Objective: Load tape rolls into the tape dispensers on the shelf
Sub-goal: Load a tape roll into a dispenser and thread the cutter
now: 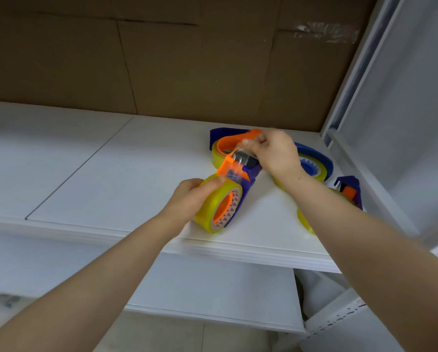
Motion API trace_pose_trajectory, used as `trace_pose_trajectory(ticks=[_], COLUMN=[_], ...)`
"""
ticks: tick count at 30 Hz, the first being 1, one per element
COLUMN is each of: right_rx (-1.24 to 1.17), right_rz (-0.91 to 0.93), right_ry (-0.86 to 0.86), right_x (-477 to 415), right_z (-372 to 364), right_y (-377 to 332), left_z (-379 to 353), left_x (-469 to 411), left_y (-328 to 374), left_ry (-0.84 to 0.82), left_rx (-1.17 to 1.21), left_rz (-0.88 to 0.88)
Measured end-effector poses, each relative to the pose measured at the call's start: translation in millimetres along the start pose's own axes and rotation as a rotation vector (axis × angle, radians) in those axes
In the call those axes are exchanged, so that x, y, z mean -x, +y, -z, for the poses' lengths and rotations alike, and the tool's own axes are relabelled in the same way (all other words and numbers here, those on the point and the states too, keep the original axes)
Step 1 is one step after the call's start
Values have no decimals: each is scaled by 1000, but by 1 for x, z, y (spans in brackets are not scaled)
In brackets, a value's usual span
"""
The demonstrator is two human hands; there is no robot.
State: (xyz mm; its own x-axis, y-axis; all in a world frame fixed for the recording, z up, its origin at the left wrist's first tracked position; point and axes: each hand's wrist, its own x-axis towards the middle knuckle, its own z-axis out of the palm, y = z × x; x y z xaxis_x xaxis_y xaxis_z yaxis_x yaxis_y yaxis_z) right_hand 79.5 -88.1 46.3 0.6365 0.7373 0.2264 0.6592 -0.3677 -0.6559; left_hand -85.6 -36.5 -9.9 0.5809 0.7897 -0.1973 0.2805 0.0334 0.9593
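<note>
Roll [216, 203] is seated in dispenser [248, 185] near shelf [111, 174] front edge, gripped by left hand [187, 196], fingers curled over it. Tape end [238, 151] is pinched by right hand [276, 153] above roller [244, 159]; best pulled taut, flat and straight.

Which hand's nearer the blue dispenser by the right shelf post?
Right. The right hand is just left of and behind that blue dispenser, pinching clear tape. The left hand grips the yellowish tape roll, farther left.

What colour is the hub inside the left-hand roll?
The hub is orange, clearest in the head view.
</note>
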Motion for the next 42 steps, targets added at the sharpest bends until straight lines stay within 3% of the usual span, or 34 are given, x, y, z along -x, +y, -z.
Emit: trace_pose_trajectory(ticks=[3,6,8,16,32,42], right_rx=[36,69,133,264,378,473], right_rz=[46,61,77,174,214,280], right_ry=[45,46,50,80,50,130], right_x=[0,1,3,17,14,12], right_z=[4,6,4,14,27,33], right_y=[-9,-17,-22,-32,-26,-16], left_z=[-9,-21,-27,-35,-40,-40], left_x=[1,3,-2,-17,-30,-34], left_y=[12,25,31,29,30,32], left_ry=[164,206,237,316,255,248], left_rx=[-277,-586,-665,-690,-683,-689], left_rz=[-98,-244,-282,-374,-358,-344])
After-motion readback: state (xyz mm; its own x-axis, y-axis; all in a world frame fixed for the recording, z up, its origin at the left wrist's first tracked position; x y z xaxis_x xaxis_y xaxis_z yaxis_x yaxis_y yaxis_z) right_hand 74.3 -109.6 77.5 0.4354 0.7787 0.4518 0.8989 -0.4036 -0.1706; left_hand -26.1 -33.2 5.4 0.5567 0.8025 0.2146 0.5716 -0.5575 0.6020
